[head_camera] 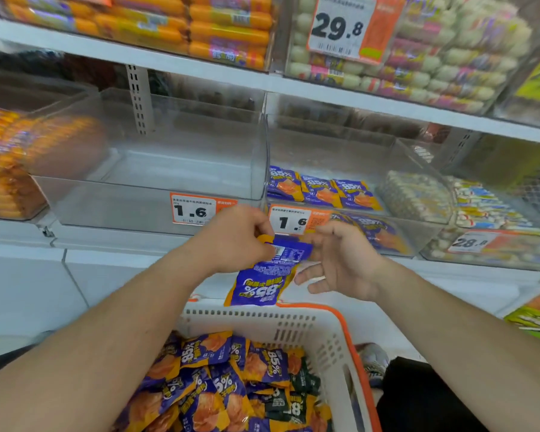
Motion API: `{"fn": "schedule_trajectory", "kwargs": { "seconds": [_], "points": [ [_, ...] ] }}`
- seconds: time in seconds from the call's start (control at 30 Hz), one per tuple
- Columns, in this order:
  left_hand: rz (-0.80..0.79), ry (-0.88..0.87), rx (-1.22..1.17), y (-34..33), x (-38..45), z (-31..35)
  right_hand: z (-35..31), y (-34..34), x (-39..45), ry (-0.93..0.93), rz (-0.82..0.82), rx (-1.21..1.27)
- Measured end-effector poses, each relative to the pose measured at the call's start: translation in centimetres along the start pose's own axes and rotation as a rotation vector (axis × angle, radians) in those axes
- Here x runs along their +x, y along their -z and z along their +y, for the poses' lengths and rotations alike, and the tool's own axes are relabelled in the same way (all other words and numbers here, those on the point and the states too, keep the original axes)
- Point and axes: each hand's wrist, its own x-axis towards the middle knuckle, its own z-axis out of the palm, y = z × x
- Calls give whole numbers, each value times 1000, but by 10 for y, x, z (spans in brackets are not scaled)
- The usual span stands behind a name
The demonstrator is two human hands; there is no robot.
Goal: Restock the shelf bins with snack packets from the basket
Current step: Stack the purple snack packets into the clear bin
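Left hand [234,238] pinched purple snack packets [264,275] above the basket's far rim [262,319]; right hand [340,260] spread, fingertips touching the packets.

One head-worn camera looks forward and down, close over the basket [293,325], facing the shelf bins [156,182].

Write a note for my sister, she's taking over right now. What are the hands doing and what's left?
Left hand grips the top of a purple snack packet that hangs above the basket.
Right hand is open, fingers at the packet's edge.
Done: some purple packets lie in the right clear bin.
Left: the left clear bin holds nothing; the basket holds many packets. Which bin this packet goes to is unclear.
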Motion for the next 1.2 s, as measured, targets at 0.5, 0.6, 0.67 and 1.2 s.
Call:
{"fn": "schedule_trajectory", "kwargs": {
  "seconds": [0.5,0.6,0.67,1.2],
  "points": [
    [496,-728,18,30,-18,30,-77,-8,-48,197,-273,4],
    [562,-545,48,21,-2,9,-79,-6,-44,301,-40,-120],
    [569,-436,136,12,5,-4,-77,-1,-35,368,106,-248],
    [479,-243,486,-28,40,-15,-112,88,83,174,659,-570]
  ]
}}
